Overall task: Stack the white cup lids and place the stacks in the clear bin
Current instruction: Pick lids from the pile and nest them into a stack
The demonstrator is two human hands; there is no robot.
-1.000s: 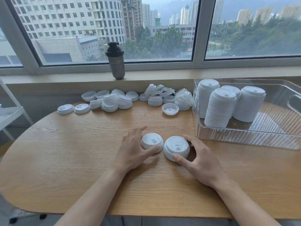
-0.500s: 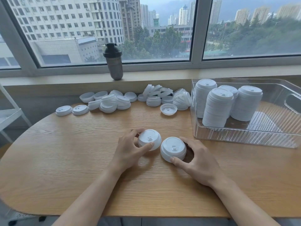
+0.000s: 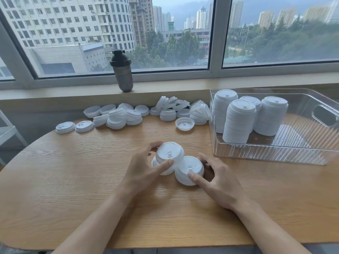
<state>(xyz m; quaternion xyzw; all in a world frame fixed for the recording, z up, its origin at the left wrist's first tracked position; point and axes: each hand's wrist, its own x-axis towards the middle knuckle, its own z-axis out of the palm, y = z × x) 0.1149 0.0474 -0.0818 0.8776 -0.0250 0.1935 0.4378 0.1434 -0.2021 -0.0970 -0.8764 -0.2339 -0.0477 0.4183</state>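
Observation:
My left hand (image 3: 145,169) grips a short stack of white lids (image 3: 169,156), lifted and tilted toward the right. Beside it my right hand (image 3: 218,182) holds a second short lid stack (image 3: 189,170) that rests on the wooden table (image 3: 73,180); the lifted stack's edge overlaps it. Several loose lids and small piles (image 3: 124,116) lie along the table's far edge. The clear bin (image 3: 275,154) at the right holds several tall lid stacks (image 3: 238,123).
A dark shaker bottle (image 3: 122,70) stands on the windowsill behind the lids. One upturned lid (image 3: 184,123) lies alone just left of the bin. A white shelf (image 3: 7,131) edges in at the far left.
My left hand has raised its lid stack off the table and moved it toward the stack under my right hand. The right hand stayed on its stack.

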